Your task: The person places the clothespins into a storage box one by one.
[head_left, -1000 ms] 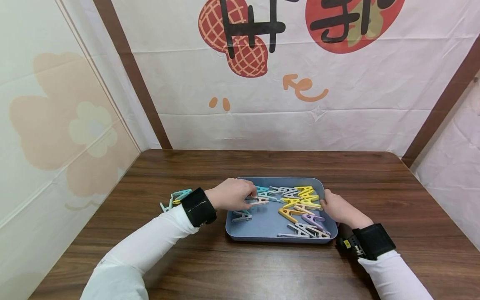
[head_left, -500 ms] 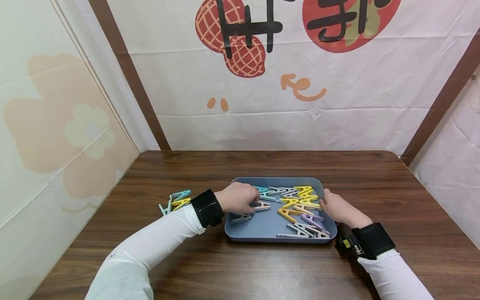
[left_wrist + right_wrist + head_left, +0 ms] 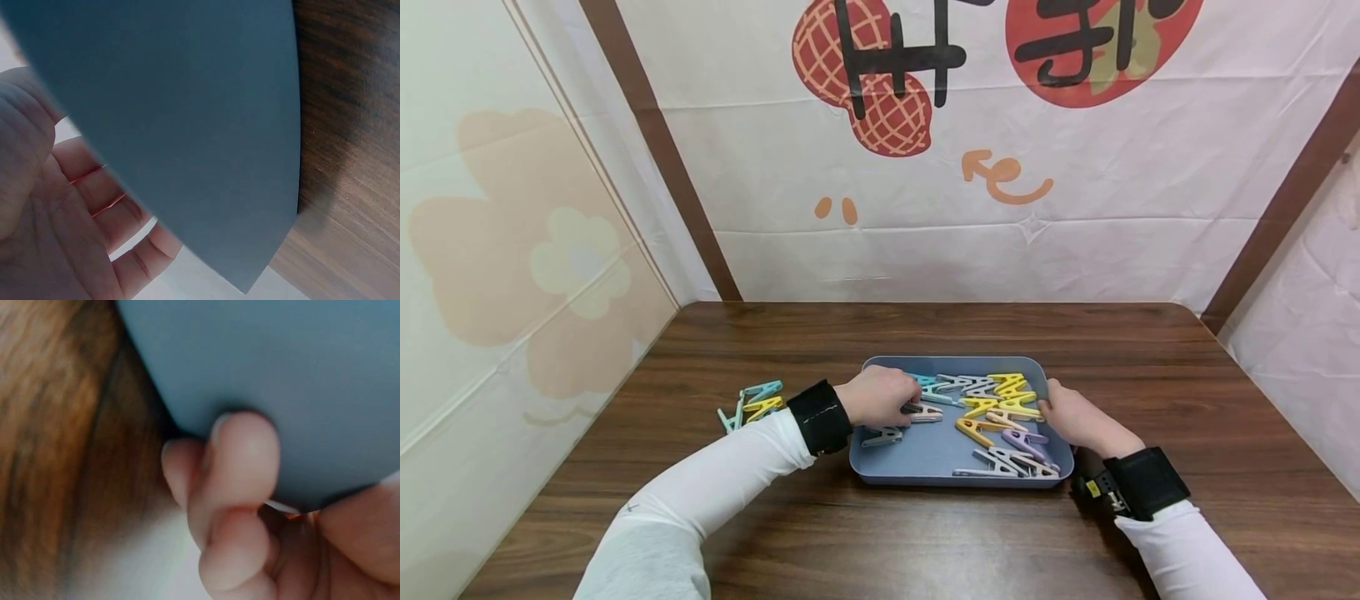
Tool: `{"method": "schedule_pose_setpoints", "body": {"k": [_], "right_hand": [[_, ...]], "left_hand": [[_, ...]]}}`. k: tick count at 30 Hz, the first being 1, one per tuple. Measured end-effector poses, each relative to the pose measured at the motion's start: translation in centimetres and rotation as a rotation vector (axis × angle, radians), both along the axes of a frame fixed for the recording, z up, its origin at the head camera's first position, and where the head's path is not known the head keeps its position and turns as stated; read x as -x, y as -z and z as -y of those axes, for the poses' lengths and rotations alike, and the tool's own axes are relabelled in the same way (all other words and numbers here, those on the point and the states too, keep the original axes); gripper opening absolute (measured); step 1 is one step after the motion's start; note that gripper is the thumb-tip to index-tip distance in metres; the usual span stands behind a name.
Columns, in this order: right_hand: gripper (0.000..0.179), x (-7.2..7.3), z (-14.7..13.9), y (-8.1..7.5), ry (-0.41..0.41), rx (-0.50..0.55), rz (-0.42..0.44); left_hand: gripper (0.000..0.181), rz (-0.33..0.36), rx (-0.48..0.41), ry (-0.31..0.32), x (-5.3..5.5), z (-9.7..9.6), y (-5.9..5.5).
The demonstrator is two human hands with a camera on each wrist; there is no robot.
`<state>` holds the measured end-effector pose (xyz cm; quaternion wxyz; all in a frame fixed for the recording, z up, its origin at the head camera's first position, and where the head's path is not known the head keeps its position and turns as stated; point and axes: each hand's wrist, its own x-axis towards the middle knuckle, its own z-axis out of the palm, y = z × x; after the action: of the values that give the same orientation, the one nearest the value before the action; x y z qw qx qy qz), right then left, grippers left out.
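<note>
A blue-grey tray (image 3: 917,468) on the table holds several clothespins in yellow, teal, grey, purple and pale tones. My left hand (image 3: 880,396) reaches over its left rim, fingers pointing down. Its fingertips pinch the left end of a pale clothespin (image 3: 927,413); the tray wall hides them in the left wrist view. A grey clothespin (image 3: 882,437) lies just below this hand. At the opposite end, my right hand (image 3: 1086,419) grips the tray's right side, with fingers (image 3: 240,456) against the outer wall in the right wrist view.
To the left of the tray, a small group of teal and yellow clothespins (image 3: 763,407) lies on the brown wooden table (image 3: 820,533), close to my left forearm. A printed white curtain (image 3: 760,167) hangs behind the table's far edge.
Over the first half second my left hand has shifted slightly right and nearer, and the pale clothespin has moved nearer with it. Since then it has barely moved. My right hand stays on the tray.
</note>
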<state>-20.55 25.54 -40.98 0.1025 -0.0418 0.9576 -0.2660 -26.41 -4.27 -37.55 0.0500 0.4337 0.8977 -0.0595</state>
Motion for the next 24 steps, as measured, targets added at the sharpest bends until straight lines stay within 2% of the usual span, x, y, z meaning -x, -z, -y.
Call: {"method": "schedule_pose_setpoints", "body": {"k": [15,19,24], "right_hand": [[0.03,0.1,0.0,-0.1,-0.015,0.014,-0.002],[0.029,0.1,0.0,-0.1,-0.018,0.013,0.003],[0.032,0.1,0.0,-0.1,-0.005,0.012,0.015]], "left_hand": [[0.017,-0.083,-0.047,0.028,0.1,0.6,0.1],[0.027,-0.08,-0.077,0.015,0.0,1.3,-0.4],[0.032,-0.093,-0.197,-0.019,-0.2,3.2,-1.7]]}}
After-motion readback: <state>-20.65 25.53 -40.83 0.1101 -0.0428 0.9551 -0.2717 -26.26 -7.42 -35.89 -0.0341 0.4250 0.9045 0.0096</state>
